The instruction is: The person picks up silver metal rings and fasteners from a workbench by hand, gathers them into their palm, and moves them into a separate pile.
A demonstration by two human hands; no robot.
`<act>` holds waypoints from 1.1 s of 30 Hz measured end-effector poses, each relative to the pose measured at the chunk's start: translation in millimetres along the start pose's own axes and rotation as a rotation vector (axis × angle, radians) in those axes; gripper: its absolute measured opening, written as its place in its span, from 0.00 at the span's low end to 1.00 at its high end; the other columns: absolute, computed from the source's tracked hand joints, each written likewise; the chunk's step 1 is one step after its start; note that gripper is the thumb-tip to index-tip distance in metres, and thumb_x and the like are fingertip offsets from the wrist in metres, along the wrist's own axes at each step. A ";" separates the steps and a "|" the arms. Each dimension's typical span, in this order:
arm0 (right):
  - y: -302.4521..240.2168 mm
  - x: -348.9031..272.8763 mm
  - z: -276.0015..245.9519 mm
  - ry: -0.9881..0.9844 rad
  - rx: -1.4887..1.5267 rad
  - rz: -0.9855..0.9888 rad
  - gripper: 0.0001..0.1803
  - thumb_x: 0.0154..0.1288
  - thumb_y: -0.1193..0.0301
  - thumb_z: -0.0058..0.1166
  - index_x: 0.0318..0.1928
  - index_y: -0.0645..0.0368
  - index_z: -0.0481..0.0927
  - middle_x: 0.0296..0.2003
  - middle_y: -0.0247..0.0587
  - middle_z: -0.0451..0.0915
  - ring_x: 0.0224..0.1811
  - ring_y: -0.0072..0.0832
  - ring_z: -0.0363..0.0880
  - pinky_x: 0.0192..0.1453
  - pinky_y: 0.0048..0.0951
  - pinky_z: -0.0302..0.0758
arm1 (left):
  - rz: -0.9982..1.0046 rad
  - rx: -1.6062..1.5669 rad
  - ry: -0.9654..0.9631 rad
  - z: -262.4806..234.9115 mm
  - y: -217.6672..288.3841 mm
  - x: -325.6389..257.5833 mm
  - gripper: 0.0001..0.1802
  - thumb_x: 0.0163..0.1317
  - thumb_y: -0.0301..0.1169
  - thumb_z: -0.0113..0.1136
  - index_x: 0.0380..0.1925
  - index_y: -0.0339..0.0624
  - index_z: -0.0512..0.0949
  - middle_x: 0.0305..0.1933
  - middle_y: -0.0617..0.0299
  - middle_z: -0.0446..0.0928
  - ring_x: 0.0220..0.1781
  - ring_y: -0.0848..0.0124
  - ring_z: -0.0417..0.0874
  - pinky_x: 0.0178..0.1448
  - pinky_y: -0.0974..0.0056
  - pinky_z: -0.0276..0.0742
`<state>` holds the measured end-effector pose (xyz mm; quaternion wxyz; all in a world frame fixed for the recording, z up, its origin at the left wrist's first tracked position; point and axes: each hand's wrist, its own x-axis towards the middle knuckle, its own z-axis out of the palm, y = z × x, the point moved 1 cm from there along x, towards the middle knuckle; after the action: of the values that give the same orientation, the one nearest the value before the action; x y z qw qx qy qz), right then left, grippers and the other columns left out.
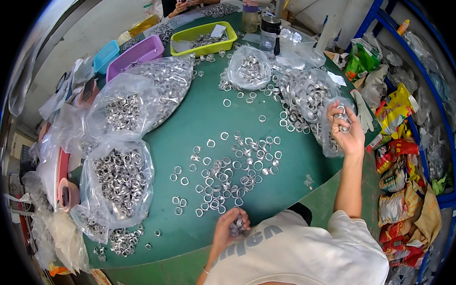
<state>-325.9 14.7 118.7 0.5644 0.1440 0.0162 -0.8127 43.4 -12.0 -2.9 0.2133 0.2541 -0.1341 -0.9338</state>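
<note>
My left hand is at the table's near edge, fingers curled round several small silver metal rings. Out to the right, my raised right hand has its fingers bent round another cluster of metal rings. Behind and beside that hand lies a clear plastic bag; a larger clear bag full of rings adjoins it. Between my hands and the far side, many loose metal rings are spread over the green table, the closest of them just beyond my left hand.
Open bags of rings line the left side. Purple and yellow-green trays stand farther back, near a dark-lidded jar. Another person's hands are at the far end. A blue shelf with packages runs along the right.
</note>
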 end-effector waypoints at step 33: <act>247.5 71.0 -59.8 0.300 -0.792 1.000 0.16 0.64 0.69 0.45 0.47 0.68 0.67 0.43 0.54 0.69 0.52 0.50 0.69 0.51 0.40 0.74 | 0.049 -0.012 0.003 -6.7 -0.3 0.3 0.11 0.65 0.34 0.49 0.35 0.37 0.74 0.28 0.62 0.72 0.29 0.74 0.75 0.32 0.68 0.74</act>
<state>-107.6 -128.5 77.2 0.8762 0.0273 0.3241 -0.3557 46.6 -12.8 -8.7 0.2381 0.2509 -0.1343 -0.9286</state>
